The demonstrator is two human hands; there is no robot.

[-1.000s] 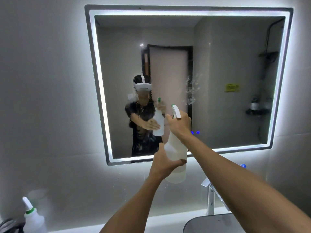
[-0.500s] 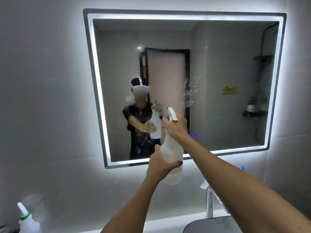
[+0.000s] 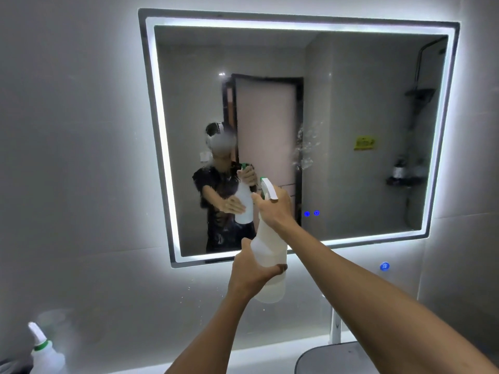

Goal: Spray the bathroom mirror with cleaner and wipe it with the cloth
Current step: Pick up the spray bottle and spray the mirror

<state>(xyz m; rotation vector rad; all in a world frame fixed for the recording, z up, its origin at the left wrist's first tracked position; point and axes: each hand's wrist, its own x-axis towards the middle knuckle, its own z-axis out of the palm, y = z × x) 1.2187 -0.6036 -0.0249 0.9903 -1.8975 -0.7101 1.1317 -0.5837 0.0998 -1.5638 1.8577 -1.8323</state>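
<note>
A lit-edged bathroom mirror (image 3: 351, 103) hangs on the grey wall, with spray droplets (image 3: 305, 149) on its glass right of centre. I hold a white spray bottle (image 3: 270, 247) up in front of its lower middle. My left hand (image 3: 251, 271) wraps the bottle's body from the left. My right hand (image 3: 275, 209) grips the neck at the green-and-white trigger head (image 3: 267, 188), nozzle towards the glass. No cloth is in view.
A second white bottle with a green collar (image 3: 44, 352) stands at the bottom left on the counter. A chrome tap (image 3: 336, 325) rises beside a dark basin (image 3: 329, 359) at the bottom right. Blue touch buttons (image 3: 312, 213) glow on the mirror.
The view has drifted so the mirror sits slightly lower and to the left in frame. Both hands stay on the bottle, which has shifted a little left. The droplets on the glass look unchanged.
</note>
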